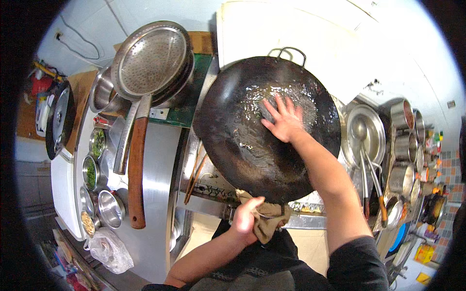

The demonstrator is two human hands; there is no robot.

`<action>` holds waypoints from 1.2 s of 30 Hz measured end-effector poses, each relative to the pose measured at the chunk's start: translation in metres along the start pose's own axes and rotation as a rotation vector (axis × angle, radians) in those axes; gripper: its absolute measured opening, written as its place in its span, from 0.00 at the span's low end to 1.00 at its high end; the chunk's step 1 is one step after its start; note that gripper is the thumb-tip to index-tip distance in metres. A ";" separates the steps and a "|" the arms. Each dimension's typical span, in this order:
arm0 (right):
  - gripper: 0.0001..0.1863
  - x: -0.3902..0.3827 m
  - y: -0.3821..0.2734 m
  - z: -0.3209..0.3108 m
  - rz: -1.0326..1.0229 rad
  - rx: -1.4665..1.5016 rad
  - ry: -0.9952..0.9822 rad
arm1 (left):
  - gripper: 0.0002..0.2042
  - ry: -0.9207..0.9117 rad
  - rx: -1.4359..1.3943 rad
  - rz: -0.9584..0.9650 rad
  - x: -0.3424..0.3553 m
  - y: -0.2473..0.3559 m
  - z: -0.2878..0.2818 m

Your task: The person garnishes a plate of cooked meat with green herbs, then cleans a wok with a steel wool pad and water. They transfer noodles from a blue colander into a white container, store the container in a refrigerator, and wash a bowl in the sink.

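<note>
A large black wok [228,111] fills the middle, tilted, with its far loop handle at the back. Its inner surface is wet, and water glistens across the middle and far side. My left hand [246,217] is closed round a folded brown cloth [268,222] at the wok's near edge; whatever part of the wok lies under the cloth is hidden. Over the wet inside of the wok, my right hand [285,120] is open with fingers spread, palm down. I cannot tell whether its fingertips press on the metal or only meet the water.
Left of the wok, a perforated strainer [155,60] rests on a pot, its wooden handle [139,179] reaching over the steel counter. Small metal bowls [111,209] of chopped greens line that counter's left side. Right stands a steel basin [377,128] with ladles [359,131], beside several metal canisters [402,178].
</note>
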State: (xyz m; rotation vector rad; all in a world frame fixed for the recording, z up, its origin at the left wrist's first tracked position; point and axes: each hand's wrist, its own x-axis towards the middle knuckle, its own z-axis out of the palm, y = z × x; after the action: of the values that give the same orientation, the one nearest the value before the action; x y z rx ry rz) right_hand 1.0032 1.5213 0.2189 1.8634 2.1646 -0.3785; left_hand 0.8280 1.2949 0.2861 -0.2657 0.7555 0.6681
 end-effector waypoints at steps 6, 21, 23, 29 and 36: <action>0.39 -0.043 -0.082 0.021 -0.345 0.519 -0.156 | 0.21 -0.010 0.218 0.029 0.012 0.001 -0.011; 0.24 -0.230 0.187 0.034 0.161 0.765 0.240 | 0.16 0.001 0.493 0.493 -0.049 -0.033 0.020; 0.29 -0.237 0.195 0.058 0.301 0.952 0.121 | 0.16 0.048 0.523 0.489 -0.048 -0.040 0.027; 0.24 -0.207 0.190 0.096 0.682 0.540 0.121 | 0.18 0.070 0.642 0.571 -0.041 -0.062 0.053; 0.11 -0.142 0.193 0.169 0.449 1.310 0.140 | 0.17 0.179 0.689 0.734 -0.033 -0.084 0.079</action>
State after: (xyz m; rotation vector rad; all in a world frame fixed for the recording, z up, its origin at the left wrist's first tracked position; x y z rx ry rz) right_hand 1.2190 1.3571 0.1074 2.9038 1.4612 -1.9070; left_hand 0.9077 1.2510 0.3642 0.6224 1.2212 1.0277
